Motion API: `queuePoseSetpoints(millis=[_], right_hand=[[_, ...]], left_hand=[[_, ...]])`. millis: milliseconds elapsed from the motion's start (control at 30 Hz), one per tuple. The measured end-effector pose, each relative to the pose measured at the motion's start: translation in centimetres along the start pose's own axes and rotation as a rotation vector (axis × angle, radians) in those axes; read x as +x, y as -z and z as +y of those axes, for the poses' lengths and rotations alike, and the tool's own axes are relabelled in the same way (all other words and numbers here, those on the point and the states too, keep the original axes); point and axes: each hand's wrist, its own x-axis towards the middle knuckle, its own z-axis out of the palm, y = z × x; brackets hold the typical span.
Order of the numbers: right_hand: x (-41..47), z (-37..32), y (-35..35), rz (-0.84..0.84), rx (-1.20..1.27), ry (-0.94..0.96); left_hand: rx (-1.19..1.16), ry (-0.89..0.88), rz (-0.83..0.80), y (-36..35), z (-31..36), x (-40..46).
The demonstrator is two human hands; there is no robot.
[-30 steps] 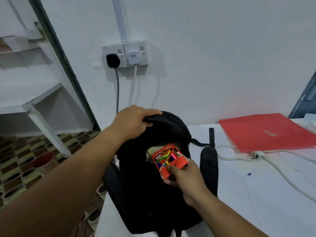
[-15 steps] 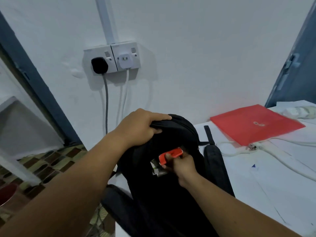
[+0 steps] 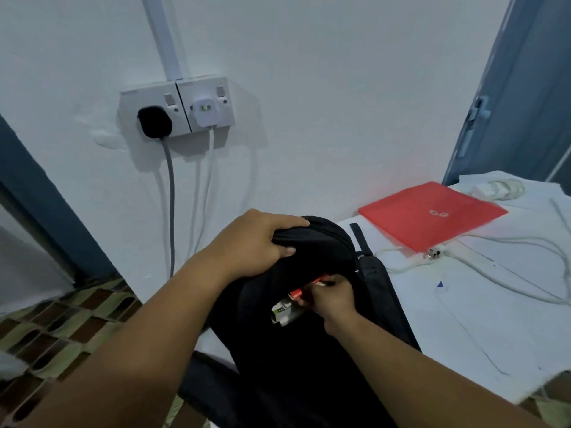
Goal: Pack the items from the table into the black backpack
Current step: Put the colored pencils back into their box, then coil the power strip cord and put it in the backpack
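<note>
Meanwhile left hand (image 3: 251, 242) grips the black backpack (image 3: 312, 350) top, right hand (image 3: 332, 296) pinches the orange box (image 3: 304, 288) at its opening

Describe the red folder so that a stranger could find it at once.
Start from the black backpack standing at the white table's edge and look right, toward the wall. The red folder lies flat there, with a white cable running past its near corner. It is the only large flat red thing there.

backpack (image 3: 309, 350) at table's (image 3: 463, 335) left edge; folder (image 3: 432, 216) behind-right.
</note>
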Motion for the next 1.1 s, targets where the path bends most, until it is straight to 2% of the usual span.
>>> queuePoseSetpoints(millis=[100,267,367,567,800,1100], right_hand=[[-1.0,0.1,1.5,-0.064,0.076,-0.029],[-3.7,-1.5,6.6,-0.152,0.011,-0.056],[-5.3,-3.1,9.9,-0.174,-0.008,-0.068],[-5.7,-5.9,16.5,-0.055,-0.144,0.099],[-3.8,-10.0,24.8,-0.011,-0.193,0.194],[2.2,-17.9,41.8,0.160,-0.238,0.288]], left_hand=[[0.010,0.019,-0.057,-0.8,-0.1,-0.4],[0.074,0.027,-0.213,-4.6,0.7,-0.4],[0.056,0.009,-0.178,-7.6,1.9,0.3],[-0.050,-0.072,0.000,-14.1,8.2,3.2],[-0.196,-0.050,-0.060,-21.3,15.0,7.7],[-0.450,0.054,-0.006,-30.8,26.6,16.1]])
